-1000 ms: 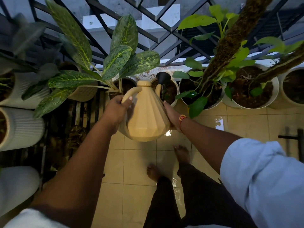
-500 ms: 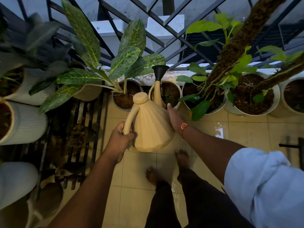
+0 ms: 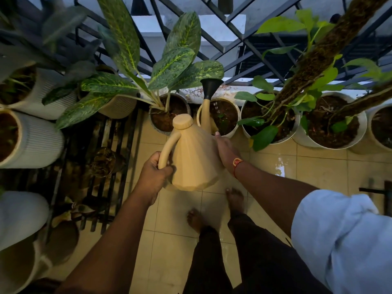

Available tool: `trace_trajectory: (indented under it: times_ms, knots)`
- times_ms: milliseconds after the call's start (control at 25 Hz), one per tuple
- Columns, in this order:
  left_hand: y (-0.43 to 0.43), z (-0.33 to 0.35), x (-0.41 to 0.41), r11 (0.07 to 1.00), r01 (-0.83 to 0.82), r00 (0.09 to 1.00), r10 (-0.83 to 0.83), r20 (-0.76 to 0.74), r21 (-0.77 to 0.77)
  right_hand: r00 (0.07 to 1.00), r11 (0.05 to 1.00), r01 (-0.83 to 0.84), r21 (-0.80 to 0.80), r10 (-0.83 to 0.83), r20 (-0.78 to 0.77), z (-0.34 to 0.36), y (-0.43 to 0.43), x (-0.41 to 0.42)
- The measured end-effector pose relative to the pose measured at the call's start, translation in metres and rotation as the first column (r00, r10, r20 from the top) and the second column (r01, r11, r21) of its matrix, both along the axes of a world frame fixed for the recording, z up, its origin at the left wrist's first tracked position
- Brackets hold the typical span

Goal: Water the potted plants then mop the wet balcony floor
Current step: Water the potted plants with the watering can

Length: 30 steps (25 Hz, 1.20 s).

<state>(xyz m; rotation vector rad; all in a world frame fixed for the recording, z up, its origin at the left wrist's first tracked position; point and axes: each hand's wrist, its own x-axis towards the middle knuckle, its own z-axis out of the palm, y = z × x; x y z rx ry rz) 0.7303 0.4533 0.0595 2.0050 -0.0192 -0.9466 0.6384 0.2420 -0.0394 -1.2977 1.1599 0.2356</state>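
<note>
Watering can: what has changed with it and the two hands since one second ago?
The watering can was tipped back from pouring to nearly upright, so its black rose lifted above the small pot. The left hand moved down the handle and now grips its lower end. The right hand stayed flat on the can's side.

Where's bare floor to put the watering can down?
Best for the watering can: wet tiles right of the right hand, bordered by the white pots behind and a dark frame at the right edge. Second: floor strip between the black slatted rack and the feet. Crowded: along the railing, and the rack side with ribbed pots.
</note>
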Motion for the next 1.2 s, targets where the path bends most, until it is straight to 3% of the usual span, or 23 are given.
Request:
trace_trajectory:
  times_ms: [280,600,1200]
  knots:
    - [0.054,0.016,0.041,0.997,-0.055,0.998,0.054,0.028,0.045,0.994,0.995,-0.095,0.035,0.093,0.056,0.012,0.051,0.045]
    - [0.12,0.037,0.098,0.992,-0.096,0.994,0.09,0.068,0.079,0.972,0.971,-0.236,0.043,0.236,0.011,0.031,0.111,0.117]
    - [0.068,0.033,0.172,0.974,-0.149,0.988,0.141,0.055,0.171,0.972,0.954,-0.218,0.208,0.232,-0.046,0.022,0.088,0.16]
